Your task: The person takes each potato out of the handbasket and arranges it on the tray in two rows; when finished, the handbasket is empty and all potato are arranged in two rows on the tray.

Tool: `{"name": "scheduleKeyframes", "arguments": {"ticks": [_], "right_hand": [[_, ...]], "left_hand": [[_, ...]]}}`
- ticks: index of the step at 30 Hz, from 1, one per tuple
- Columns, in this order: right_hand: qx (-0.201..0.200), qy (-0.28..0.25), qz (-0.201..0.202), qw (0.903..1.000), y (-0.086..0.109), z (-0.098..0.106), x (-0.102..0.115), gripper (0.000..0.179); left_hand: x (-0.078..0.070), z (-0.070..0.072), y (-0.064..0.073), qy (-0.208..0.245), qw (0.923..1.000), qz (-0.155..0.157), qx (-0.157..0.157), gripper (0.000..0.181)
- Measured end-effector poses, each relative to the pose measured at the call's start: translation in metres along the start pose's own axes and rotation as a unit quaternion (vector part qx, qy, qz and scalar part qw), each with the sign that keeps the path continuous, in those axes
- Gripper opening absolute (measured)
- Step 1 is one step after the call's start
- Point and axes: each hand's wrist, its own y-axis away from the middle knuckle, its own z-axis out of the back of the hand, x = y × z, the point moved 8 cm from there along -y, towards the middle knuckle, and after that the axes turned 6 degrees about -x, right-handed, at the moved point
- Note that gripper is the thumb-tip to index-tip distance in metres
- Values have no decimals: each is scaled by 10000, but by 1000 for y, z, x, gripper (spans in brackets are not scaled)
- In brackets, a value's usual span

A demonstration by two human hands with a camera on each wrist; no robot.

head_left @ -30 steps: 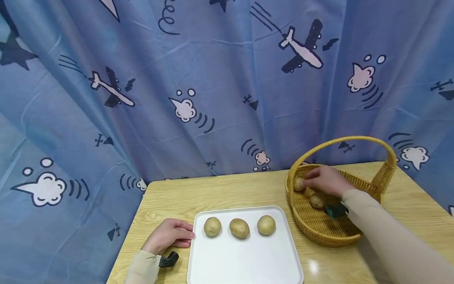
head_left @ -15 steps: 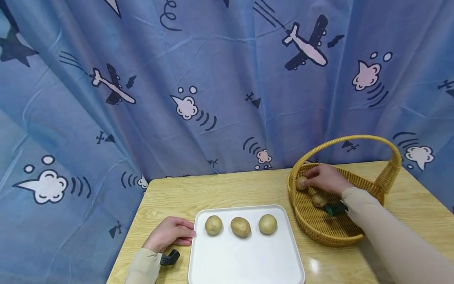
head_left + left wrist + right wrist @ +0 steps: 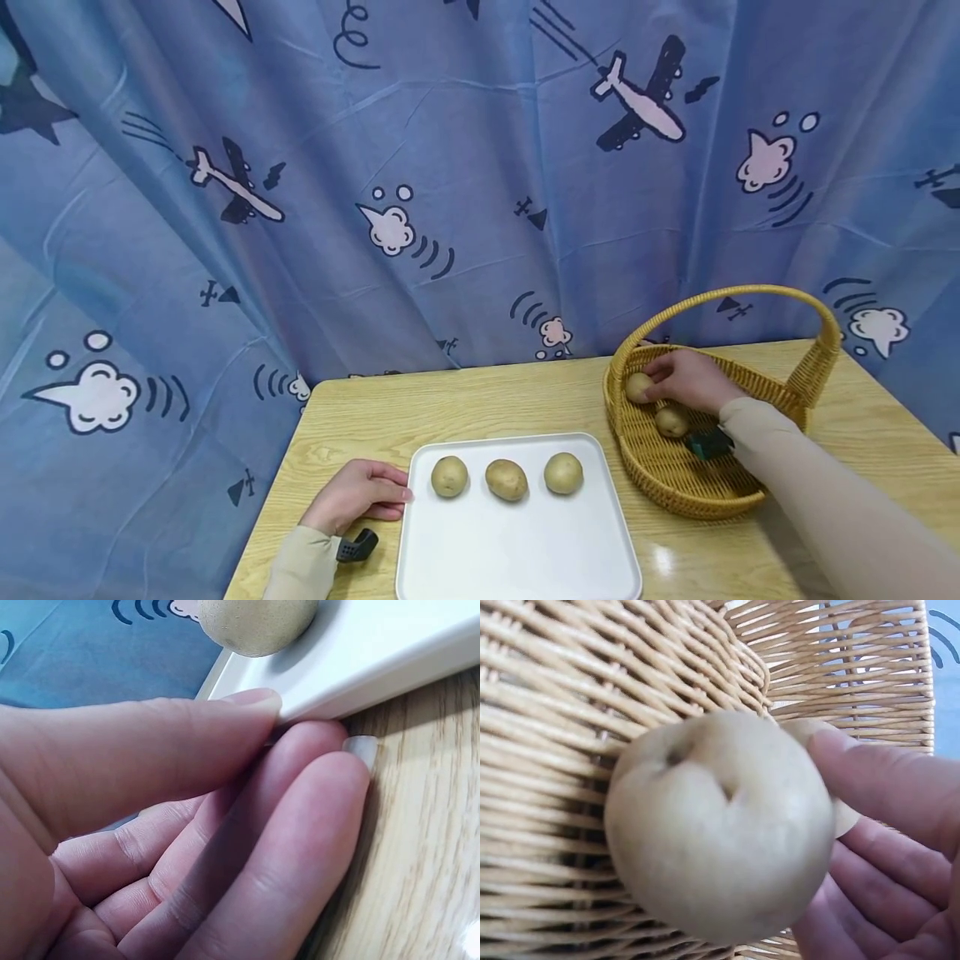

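My left hand point(image 3: 362, 497) pinches the left rim of a white rectangular tray point(image 3: 517, 554), thumb on the rim and fingertips under its edge in the left wrist view. Across the tray's far part lie a round potato point(image 3: 449, 477), an oval potato point(image 3: 507, 482) and another round potato point(image 3: 563, 474), spaced apart in a row. At the right, my right hand point(image 3: 693, 382) reaches into a wicker basket point(image 3: 660, 492) and grips a potato point(image 3: 638, 387) by its far left wall. A nearer potato point(image 3: 720, 832) lies in the basket and partly hides the gripped one in the right wrist view.
The basket's tall arched handle point(image 3: 738, 292) rises over my right hand. Behind the wooden table point(image 3: 450, 408) hangs a blue printed curtain point(image 3: 450, 208). My right sleeve point(image 3: 825, 500) passes over the basket's near right side.
The gripped potato has shifted slightly rightward inside the basket, with my right hand still on it. My left hand and the tray have stayed put; the head view sways a little.
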Motion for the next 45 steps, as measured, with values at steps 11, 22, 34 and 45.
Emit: {"name": "scheduleKeyframes", "arguments": {"ticks": [11,22,34,45], "right_hand": [[-408,89,328,9986,34,21,15,52],[-718,-434,298,9960,117,24,50,64],[-167,-2195,828,9720,143,-79,129,50],[960,-2665,1267,9506,134,-184,204,41]], "left_hand": [[-2,-1,0,-28,10000,-24,1,36],[-5,3,-1,-67,10000,-48,-16,36],[-4,4,-4,-47,10000,14,-37,34],[-6,2,-1,21,10000,-56,-40,33]]}}
